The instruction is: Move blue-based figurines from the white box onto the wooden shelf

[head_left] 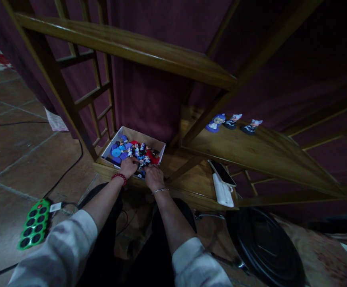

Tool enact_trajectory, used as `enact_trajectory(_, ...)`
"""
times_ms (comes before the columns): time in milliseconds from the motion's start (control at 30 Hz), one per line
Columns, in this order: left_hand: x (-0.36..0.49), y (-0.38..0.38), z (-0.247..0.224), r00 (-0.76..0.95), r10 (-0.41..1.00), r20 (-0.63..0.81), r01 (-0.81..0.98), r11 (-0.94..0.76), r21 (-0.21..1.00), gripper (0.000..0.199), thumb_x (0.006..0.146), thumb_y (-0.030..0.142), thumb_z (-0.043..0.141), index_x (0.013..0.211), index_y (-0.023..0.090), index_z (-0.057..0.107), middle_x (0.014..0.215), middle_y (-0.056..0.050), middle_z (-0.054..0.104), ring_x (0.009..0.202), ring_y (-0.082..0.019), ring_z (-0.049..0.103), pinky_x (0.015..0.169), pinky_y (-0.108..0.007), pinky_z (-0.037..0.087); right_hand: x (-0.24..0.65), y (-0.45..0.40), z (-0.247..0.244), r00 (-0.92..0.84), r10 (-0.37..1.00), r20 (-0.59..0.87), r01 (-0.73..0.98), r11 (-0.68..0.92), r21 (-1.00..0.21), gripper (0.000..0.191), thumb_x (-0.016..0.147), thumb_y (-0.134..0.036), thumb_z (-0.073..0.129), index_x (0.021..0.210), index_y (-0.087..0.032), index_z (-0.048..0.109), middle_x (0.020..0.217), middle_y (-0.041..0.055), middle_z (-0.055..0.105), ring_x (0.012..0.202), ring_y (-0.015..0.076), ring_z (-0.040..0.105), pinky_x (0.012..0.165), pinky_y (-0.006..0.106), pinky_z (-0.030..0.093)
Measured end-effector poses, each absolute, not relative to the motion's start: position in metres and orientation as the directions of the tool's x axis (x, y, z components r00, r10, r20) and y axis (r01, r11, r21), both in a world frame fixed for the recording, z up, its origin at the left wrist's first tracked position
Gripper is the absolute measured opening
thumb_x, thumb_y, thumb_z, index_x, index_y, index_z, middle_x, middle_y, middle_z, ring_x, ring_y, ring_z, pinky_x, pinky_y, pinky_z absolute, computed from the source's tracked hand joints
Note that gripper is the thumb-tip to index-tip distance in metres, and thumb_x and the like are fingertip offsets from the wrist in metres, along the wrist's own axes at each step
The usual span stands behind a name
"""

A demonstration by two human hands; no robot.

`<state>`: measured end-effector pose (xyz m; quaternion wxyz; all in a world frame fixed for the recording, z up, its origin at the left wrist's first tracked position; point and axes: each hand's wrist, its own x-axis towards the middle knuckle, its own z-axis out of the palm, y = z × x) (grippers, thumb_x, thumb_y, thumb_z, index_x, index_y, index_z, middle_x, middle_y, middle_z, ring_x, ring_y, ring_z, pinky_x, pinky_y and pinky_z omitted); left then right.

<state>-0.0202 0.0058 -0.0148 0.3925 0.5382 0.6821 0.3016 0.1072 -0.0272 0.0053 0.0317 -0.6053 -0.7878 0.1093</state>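
A shallow cardboard box [164, 149] with white sides sits on the low wooden shelf, filled with small painted figurines [136, 151] and round blue and purple bases [116, 152]. My left hand [128, 166], with a red bead bracelet on its wrist, reaches over the near edge of the box with bent fingers drawn together. Beside it my right hand [154, 175], wearing a metal bangle, also reaches in at the near right corner, its fingers curled down among the figurines. Whatever either hand grips is hidden by the fingers.
Three figurines [216, 122] stand on a higher wooden shelf [242, 145] to the right. Below it lie a phone [222, 173] and a white object [222, 191]. Wooden rails [125, 46] cross above the box. A black round stool [263, 247] and green power strip [34, 224] flank me.
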Motion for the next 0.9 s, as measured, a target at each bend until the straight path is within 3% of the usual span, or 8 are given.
enact_trajectory(300, -0.021, 0.005, -0.013, -0.079, 0.984, -0.159, 0.617, 0.173, 0.768, 0.024, 0.065, 0.012, 0.049, 0.080, 0.015, 0.068, 0.069, -0.007, 0.065, 0.075, -0.021, 0.058, 0.077, -0.031, 0.042, 0.105, -0.022, -0.004, -0.272, 0.956, -0.112, 0.926, 0.229, -0.299, 0.031, 0.074, -0.010, 0.048, 0.101, -0.019, 0.059, 0.104, 0.0106, 0.051, 0.083, 0.0168, 0.056, 0.072, 0.026, 0.042)
enact_trajectory(900, -0.023, 0.008, -0.017, -0.126, 0.982, -0.140, 0.575, 0.187, 0.797, 0.019, 0.066, 0.014, 0.049, 0.076, 0.014, 0.066, 0.070, -0.006, 0.065, 0.071, -0.017, 0.059, 0.070, -0.026, 0.043, 0.104, -0.015, -0.016, -0.157, 0.988, -0.007, 0.866, 0.134, -0.481, 0.023, 0.072, -0.014, 0.056, 0.093, -0.020, 0.064, 0.097, 0.0065, 0.050, 0.078, 0.0133, 0.055, 0.077, 0.024, 0.044)
